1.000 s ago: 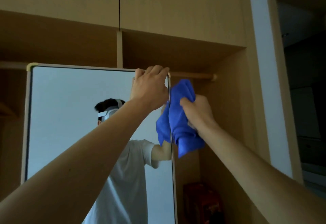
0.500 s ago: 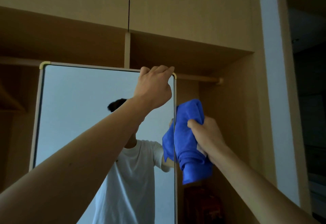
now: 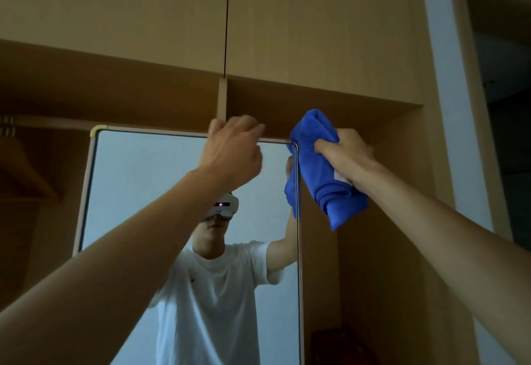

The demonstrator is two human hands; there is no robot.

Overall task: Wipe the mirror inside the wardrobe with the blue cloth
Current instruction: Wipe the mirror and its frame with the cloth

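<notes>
Both hands are working at the top edge of the mirror [image 3: 143,192]. The left hand [image 3: 232,152] is curling its grip over that edge near the right corner, probably steadying it. The right hand [image 3: 344,157] is clutching the bunched cloth [image 3: 319,169] against the top right corner. Edge-wiping seems to be under way; next, the cloth needs sweeping across the mirror's face. Half a second ago the cloth was lower on the right edge.
</notes>
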